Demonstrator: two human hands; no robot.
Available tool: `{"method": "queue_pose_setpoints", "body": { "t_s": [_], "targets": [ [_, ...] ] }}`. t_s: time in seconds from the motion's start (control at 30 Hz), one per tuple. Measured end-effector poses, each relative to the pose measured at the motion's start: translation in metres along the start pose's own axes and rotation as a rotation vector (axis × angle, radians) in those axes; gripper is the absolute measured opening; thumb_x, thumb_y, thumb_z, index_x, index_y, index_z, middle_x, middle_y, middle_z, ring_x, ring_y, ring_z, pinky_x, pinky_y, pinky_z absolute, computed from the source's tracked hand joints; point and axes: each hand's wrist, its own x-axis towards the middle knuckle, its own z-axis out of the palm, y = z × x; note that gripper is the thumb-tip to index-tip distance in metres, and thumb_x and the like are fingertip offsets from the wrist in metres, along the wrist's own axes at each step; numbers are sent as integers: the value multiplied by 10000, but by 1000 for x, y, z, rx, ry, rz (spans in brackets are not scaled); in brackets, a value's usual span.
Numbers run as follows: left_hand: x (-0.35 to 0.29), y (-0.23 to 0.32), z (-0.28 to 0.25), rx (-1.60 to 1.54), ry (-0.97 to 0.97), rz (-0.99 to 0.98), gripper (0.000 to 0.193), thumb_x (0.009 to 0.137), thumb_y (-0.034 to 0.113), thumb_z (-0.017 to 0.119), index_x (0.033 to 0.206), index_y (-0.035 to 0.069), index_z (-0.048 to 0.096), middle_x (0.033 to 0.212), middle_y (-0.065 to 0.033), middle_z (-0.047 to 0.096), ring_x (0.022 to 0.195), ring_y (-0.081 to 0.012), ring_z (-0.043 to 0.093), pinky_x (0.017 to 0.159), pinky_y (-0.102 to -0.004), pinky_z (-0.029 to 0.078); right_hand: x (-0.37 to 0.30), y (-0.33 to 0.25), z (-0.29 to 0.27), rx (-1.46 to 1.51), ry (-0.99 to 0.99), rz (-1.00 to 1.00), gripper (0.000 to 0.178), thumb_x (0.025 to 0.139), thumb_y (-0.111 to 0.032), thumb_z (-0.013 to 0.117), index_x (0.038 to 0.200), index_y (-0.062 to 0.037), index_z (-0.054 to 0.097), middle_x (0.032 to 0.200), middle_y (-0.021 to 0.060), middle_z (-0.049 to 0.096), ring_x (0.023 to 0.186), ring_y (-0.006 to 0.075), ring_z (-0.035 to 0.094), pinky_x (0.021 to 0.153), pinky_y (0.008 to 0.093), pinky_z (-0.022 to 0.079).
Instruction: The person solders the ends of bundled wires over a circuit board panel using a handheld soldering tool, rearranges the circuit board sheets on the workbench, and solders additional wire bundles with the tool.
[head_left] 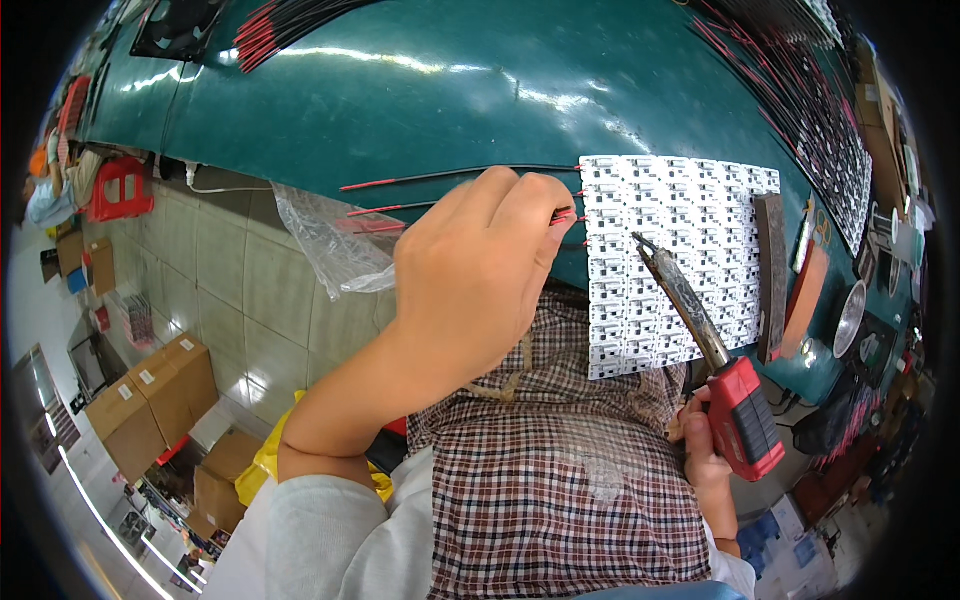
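A white panel of small circuit boards lies at the table's front edge. Black wires with red ends run leftward from its left edge. At that edge my left hand is closed in a pinch, with a red and black wire showing at the fingertips. My right hand, at the front right, is wrapped round the red and black handle of a soldering iron. The iron's dark tip hangs over the left part of the panel; whether it touches is unclear.
A dark bar rests along the panel's right edge. Beyond it are an orange-brown block and a metal dish. More wires lie at the far right. A clear plastic bag hangs at the table's left front edge.
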Motion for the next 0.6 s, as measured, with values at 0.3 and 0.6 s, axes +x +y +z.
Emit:
{"method": "queue_pose_setpoints", "body": {
  "t_s": [0.3, 0.6],
  "targets": [
    [-21, 11, 16, -174, -235, -183, 139, 952, 79, 622, 1051, 27, 538, 876, -127, 657, 657, -287, 651, 594, -398, 492, -6, 7, -4, -12, 5, -12, 278, 847, -186, 779, 1050, -12, 704, 946, 125, 670, 822, 278, 670, 749, 379, 537],
    [-24, 6, 30, -161, -196, -228, 87, 866, 98, 726, 893, 55, 656, 757, -71, 712, 577, -222, 676, 528, -318, 496, 13, -12, 7, 31, -54, -187, 262, 837, -210, 769, 979, -1, 701, 847, 140, 672, 692, 303, 655, 638, 373, 523]
  ]
}}
